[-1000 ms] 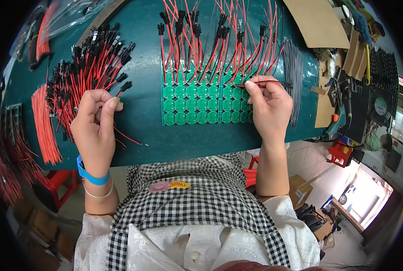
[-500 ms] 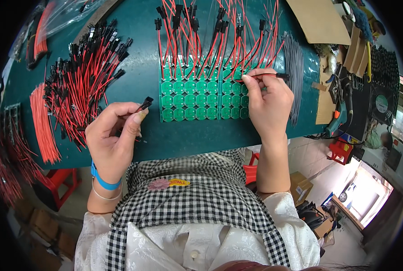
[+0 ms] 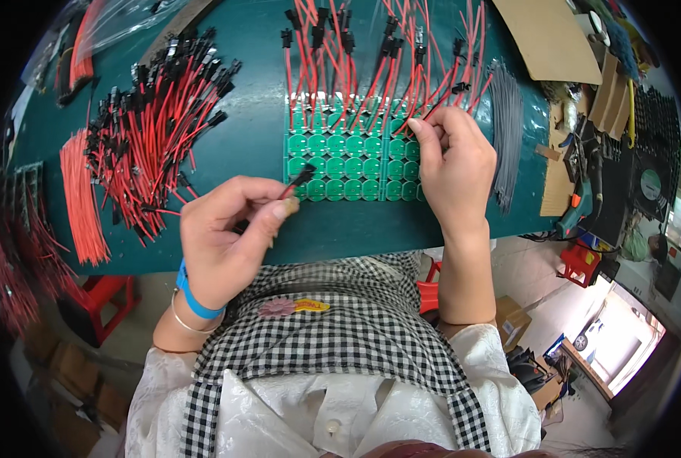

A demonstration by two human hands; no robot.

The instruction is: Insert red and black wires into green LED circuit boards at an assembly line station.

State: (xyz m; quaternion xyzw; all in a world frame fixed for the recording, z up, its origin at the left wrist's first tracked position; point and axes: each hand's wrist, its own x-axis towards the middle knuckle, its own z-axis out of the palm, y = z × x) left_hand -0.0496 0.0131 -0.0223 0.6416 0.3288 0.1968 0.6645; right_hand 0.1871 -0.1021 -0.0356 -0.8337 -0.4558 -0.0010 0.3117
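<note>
A panel of round green circuit boards (image 3: pixel 346 166) lies on the teal table before me. Red and black wire leads with black plugs stand up from its far rows. Between thumb and fingers, my right hand (image 3: pixel 456 156) pinches a red-and-black connector lead (image 3: pixel 434 107), its wire end down at the panel's upper right rows. My left hand (image 3: pixel 237 223) is closed on another connector lead (image 3: pixel 301 180), whose black plug sticks out past the thumb over the panel's near left corner. Whether more leads lie inside that palm is hidden.
To the left lies a big heap of connector leads (image 3: pixel 161 137), with a bundle of red wires (image 3: pixel 83 202) beside it. Grey wires (image 3: pixel 507 133) lie right of the panel. Cardboard (image 3: pixel 550 38) and a green-handled tool (image 3: pixel 577 206) are farther right.
My left hand has moved right with its lead, toward the panel. In my right hand the lead has swung from lying nearly level to slanting, its wire end now at the boards.
</note>
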